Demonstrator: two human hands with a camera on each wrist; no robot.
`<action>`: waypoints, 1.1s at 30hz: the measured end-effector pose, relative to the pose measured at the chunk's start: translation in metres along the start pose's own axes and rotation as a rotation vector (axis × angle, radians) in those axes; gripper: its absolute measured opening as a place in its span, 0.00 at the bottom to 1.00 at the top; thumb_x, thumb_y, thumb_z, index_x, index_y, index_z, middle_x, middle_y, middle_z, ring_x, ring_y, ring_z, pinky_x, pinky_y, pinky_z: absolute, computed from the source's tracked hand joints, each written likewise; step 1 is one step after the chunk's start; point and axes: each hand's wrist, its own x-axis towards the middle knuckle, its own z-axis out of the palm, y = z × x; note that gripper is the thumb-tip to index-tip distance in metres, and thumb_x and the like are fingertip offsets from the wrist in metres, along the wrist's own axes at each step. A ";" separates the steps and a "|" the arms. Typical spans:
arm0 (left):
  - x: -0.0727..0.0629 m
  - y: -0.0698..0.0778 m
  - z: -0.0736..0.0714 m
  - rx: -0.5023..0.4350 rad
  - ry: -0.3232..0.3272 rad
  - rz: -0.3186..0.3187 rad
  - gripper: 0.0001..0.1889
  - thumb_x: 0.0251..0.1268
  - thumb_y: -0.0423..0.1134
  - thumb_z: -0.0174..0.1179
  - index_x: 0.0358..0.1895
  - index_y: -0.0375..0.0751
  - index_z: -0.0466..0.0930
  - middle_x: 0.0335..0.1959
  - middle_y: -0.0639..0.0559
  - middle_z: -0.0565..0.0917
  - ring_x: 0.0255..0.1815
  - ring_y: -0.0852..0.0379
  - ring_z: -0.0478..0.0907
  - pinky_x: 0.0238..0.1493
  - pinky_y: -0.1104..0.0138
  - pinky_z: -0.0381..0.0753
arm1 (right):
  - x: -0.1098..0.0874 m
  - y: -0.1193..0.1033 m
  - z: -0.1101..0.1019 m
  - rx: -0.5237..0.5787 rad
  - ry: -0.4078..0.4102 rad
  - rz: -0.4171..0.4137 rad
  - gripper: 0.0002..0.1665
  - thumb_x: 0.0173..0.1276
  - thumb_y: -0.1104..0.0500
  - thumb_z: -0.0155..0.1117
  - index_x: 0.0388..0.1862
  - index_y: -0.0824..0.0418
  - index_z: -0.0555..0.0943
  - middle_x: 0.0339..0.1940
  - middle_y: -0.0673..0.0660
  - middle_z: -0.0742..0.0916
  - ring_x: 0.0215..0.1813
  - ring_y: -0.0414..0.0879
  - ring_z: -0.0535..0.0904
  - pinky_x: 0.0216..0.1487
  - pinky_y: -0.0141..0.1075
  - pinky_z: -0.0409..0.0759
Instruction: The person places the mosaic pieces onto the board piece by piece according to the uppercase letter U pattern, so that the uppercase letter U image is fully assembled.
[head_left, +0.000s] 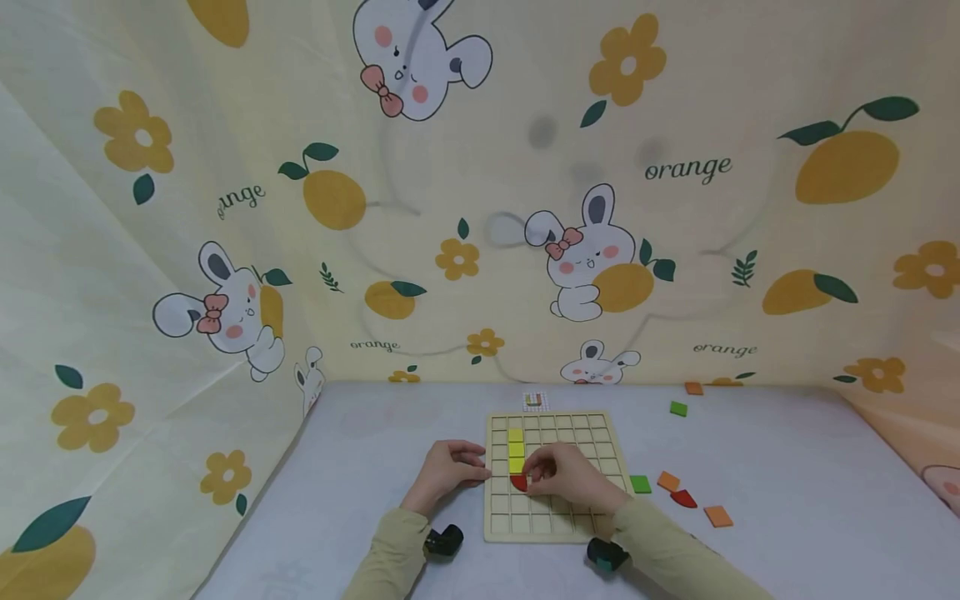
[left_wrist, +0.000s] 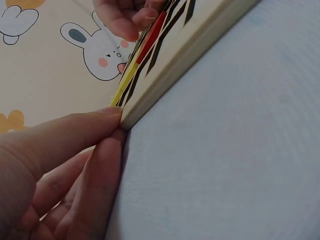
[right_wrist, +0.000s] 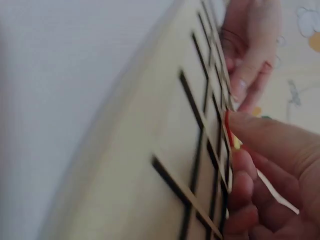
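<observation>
A wooden grid board [head_left: 551, 527] lies on the table, with several yellow square tiles [head_left: 516, 450] in one column near its left side. Below them a curved red piece [head_left: 519, 483] is at the fingertips of my right hand [head_left: 566, 475], which pinches it down against the grid. In the right wrist view only the piece's thin red edge [right_wrist: 228, 129] shows, beside the thumb. My left hand [head_left: 448, 473] touches the board's left edge. Its thumb and fingers reach out fairly straight there, as the left wrist view also shows at the board's rim [left_wrist: 165, 90].
Right of the board lie a green tile [head_left: 640, 484], orange tiles [head_left: 717, 517] and another red piece [head_left: 683, 498]. Farther back are a green tile [head_left: 678, 409] and an orange one [head_left: 693, 388]. A small pattern card [head_left: 535, 401] sits behind the board, before a printed curtain [head_left: 465, 250].
</observation>
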 end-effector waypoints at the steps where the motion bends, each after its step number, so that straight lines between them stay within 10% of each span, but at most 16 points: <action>1: 0.000 0.000 0.000 -0.001 -0.002 -0.001 0.20 0.43 0.31 0.75 0.44 0.36 0.83 0.28 0.49 0.83 0.27 0.56 0.80 0.31 0.65 0.84 | -0.001 0.000 -0.003 0.023 -0.017 -0.004 0.13 0.55 0.62 0.74 0.40 0.61 0.83 0.29 0.51 0.82 0.32 0.44 0.74 0.30 0.30 0.73; 15: -0.002 0.000 0.001 0.031 0.015 -0.004 0.20 0.44 0.31 0.75 0.44 0.38 0.83 0.28 0.50 0.83 0.28 0.56 0.80 0.31 0.65 0.83 | -0.034 0.013 -0.057 0.120 -0.037 -0.067 0.25 0.59 0.66 0.70 0.56 0.68 0.77 0.46 0.62 0.83 0.44 0.53 0.79 0.42 0.34 0.80; 33: -0.003 0.004 0.001 0.014 0.006 0.000 0.20 0.44 0.30 0.75 0.45 0.36 0.83 0.29 0.49 0.82 0.28 0.56 0.80 0.32 0.66 0.84 | -0.087 0.046 -0.125 -0.014 0.109 0.143 0.28 0.61 0.54 0.70 0.58 0.63 0.77 0.52 0.57 0.83 0.52 0.51 0.77 0.48 0.34 0.78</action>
